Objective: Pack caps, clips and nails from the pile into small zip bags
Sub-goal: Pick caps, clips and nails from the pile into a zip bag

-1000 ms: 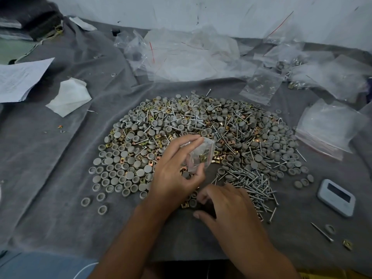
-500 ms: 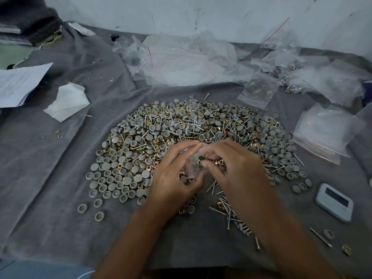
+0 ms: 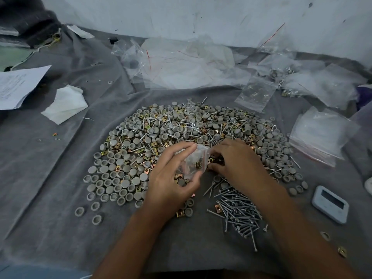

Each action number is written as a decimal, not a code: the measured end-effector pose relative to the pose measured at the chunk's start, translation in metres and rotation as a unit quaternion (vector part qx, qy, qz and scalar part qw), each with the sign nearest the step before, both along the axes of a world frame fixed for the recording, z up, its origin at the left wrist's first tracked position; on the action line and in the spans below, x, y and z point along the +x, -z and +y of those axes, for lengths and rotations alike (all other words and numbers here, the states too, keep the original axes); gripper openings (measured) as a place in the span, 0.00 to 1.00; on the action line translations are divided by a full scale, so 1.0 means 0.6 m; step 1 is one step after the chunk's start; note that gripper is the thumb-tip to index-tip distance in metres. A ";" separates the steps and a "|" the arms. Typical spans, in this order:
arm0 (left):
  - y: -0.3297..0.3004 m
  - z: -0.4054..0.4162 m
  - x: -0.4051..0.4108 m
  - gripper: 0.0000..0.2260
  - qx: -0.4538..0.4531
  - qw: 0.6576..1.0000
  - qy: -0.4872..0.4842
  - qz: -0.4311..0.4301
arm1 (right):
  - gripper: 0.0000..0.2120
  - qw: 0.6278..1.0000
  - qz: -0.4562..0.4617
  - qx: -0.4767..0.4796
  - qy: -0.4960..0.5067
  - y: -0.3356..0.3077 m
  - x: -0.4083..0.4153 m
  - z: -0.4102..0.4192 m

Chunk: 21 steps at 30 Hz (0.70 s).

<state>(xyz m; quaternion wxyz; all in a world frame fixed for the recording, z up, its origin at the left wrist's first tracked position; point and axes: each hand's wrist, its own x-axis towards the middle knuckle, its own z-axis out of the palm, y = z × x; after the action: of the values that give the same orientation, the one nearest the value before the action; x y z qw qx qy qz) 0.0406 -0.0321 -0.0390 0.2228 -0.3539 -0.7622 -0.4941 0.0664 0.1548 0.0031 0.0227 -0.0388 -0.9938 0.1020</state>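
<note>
Hands meet over the near middle of the pile [image 3: 191, 137] of grey caps, brass clips and nails, which lies on a grey cloth [image 3: 50, 178] spread over the surface. The left hand [image 3: 173, 178] grips a small zip bag [image 3: 195, 160] between thumb and curled fingers, holding it upright with a few clips visible inside. The right hand [image 3: 235, 160] is just beside the bag's right edge, its fingers curled down at the pile; what they pinch cannot be told. A separate heap of nails [image 3: 239, 212] lies near the front edge, under the right forearm. Empty bags [image 3: 320, 135] lie toward the right edge, a small white device [image 3: 330, 204] nearer the front.
</note>
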 end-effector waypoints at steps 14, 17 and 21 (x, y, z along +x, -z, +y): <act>0.000 -0.002 0.000 0.23 0.008 1.000 0.006 -0.009 | 0.04 0.995 0.098 0.020 -0.002 0.019 0.004 -0.013; 0.000 0.000 0.000 0.22 0.010 1.000 0.006 -0.007 | 0.03 0.996 0.089 0.000 -0.004 0.026 0.003 -0.002; 0.002 -0.001 -0.001 0.23 0.008 1.000 0.003 -0.005 | 0.04 0.987 0.112 -0.112 0.035 0.018 0.006 0.009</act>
<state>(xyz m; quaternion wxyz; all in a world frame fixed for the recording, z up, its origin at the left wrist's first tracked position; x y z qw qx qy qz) 0.0397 -0.0324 -0.0400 0.2204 -0.3517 -0.7582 -0.5029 0.0700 0.1603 -0.0079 0.1331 -0.0641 -0.9653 0.2156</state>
